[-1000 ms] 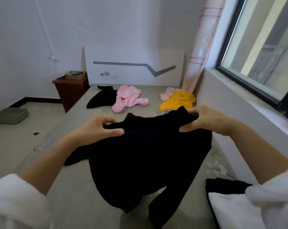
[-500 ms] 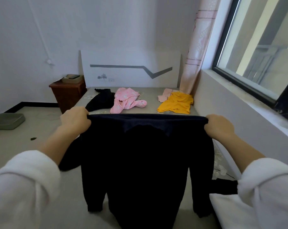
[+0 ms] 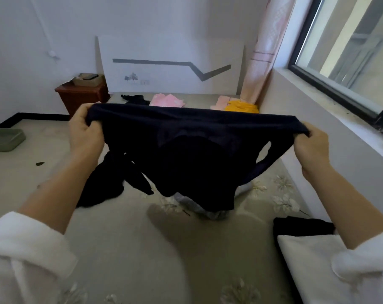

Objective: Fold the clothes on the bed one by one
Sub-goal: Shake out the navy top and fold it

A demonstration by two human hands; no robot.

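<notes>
The bed (image 3: 120, 249), under its pale flowered cover, carries everything here. Held up in the air over its middle is the dark navy top (image 3: 197, 154). Its upper edge is pulled taut from side to side across the bed and dips a little toward the window side. The body hangs straight down from that edge, so its long axis looks crosswise for now. A sleeve dangles on the left and another loops on the right.

It looks light, soft and quite limp, sagging wherever it isn't stretched, so the two top corners seem the sensible places to hold it.

The left hand (image 3: 85, 132) has its fingers curled round the left end of that edge. The right hand (image 3: 311, 148) pinches the bunched right end.

A pink garment (image 3: 167, 100) and a yellow garment (image 3: 241, 106) lie along the far edge.
</notes>
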